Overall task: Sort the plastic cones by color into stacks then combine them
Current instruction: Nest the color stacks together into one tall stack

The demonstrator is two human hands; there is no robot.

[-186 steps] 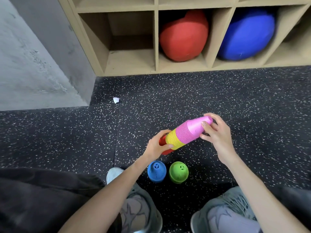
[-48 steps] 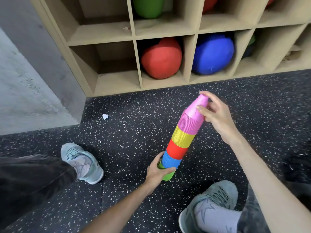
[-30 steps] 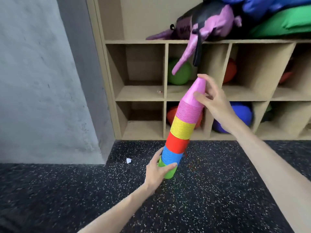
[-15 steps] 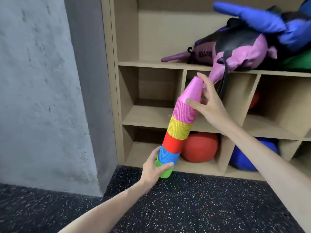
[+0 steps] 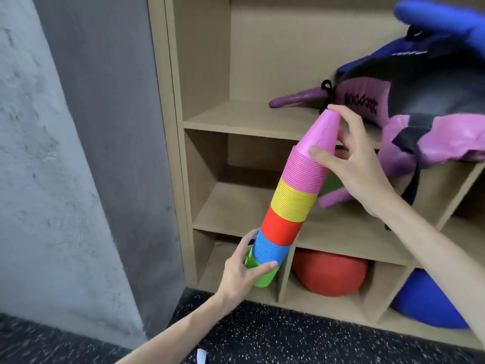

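Note:
One tall combined cone stack (image 5: 291, 203) hangs in the air in front of the wooden shelf unit, tilted so its tip leans up and to the right. Its bands run green at the base, then blue, red, yellow and pink at the tip. My left hand (image 5: 242, 271) grips the green base from below. My right hand (image 5: 349, 161) pinches the pink tip, thumb in front and fingers behind.
The wooden shelf unit (image 5: 236, 119) fills the background. A red ball (image 5: 330, 274) and a blue ball (image 5: 425, 303) sit in its bottom cubbies. Pink, black and blue bags (image 5: 420, 106) lie on the upper shelf at right. A grey wall (image 5: 65, 153) stands left, above speckled black floor (image 5: 288, 340).
Both hands have lifted the whole stack off the floor and carried it up and closer to the shelves. The view has risen from the floor to the upper shelves.

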